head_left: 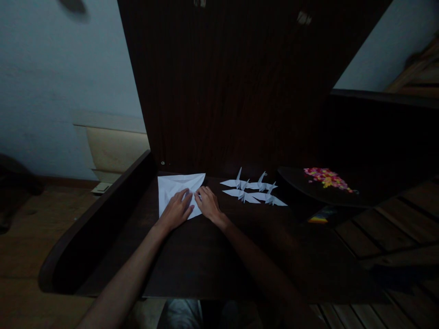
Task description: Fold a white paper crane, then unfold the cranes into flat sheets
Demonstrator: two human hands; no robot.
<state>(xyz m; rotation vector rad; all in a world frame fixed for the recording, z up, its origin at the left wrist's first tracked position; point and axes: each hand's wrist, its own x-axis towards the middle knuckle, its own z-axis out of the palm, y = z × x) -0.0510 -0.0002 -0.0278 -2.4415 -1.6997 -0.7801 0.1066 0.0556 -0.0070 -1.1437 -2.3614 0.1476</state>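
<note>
One creased white paper sheet (168,186), beneath the left hand (176,209), fingers loosely spread; right hand (207,202), bent fingertips at its right portion (pinching or not, cannot tell). Beyond those fingers, rightward: four folded paper birds (244,197).

We rest our left hand (177,208) on a creased white sheet of paper (166,186), with our right hand (208,203) bent-fingered at its right side. Beside it on our dark desk (195,260), we see four white paper birds (243,196); farther right, colourful bits (325,177) lie on a rounded shelf (298,181).
</note>
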